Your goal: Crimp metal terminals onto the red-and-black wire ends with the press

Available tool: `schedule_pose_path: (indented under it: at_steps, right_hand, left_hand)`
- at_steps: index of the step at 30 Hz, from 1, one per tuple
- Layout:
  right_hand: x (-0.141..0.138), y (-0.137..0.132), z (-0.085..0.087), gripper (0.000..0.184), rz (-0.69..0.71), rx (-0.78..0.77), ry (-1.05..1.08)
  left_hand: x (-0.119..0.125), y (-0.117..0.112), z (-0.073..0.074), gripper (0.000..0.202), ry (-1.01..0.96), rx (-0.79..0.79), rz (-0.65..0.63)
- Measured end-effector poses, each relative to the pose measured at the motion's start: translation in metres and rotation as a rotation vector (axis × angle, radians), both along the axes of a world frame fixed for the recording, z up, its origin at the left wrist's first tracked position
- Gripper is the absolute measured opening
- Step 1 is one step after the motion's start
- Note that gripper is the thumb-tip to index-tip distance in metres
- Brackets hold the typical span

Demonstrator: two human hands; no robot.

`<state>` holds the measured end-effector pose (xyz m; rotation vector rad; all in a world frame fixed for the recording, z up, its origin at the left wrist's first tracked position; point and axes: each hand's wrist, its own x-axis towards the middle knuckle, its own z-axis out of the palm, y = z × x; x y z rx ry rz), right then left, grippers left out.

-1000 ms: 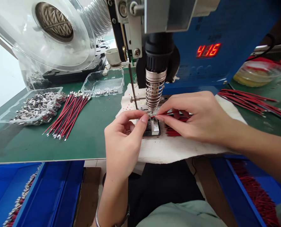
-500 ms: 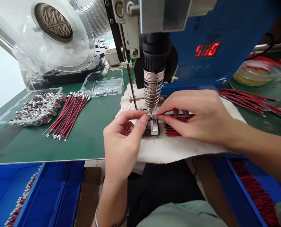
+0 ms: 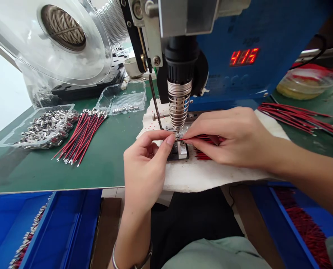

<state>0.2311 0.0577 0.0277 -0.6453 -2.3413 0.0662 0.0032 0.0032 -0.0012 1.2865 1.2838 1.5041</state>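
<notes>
Right grip (image 3: 233, 136) over white sheet (image 3: 211, 175), blue machine (image 3: 239, 84) behind

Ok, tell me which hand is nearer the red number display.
Right. The right hand is below the display; the left hand is farther off, lower and well to the left, on the other side of the coil spring.

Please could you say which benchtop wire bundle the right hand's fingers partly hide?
The middle bundle, on the white sheet right of the metal fixture; the left bundle and far-right bundle are not behind the fingers of the right hand.
</notes>
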Motion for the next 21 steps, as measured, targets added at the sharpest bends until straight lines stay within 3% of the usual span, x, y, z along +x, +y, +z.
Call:
schedule_pose_path:
  at_steps: [14, 21]
  right_hand:
    - [-0.0002, 0.0004, 0.0051, 0.024, -0.016, -0.022, 0.01]
    - [0.0032, 0.0045, 0.0048, 0.021, 0.057, 0.007, -0.016]
  left_hand:
    - [0.0038, -0.0024, 0.0045, 0.016, -0.028, 0.017, 0.012]
    - [0.0006, -0.0011, 0.0002, 0.014, -0.024, 0.016, -0.014]
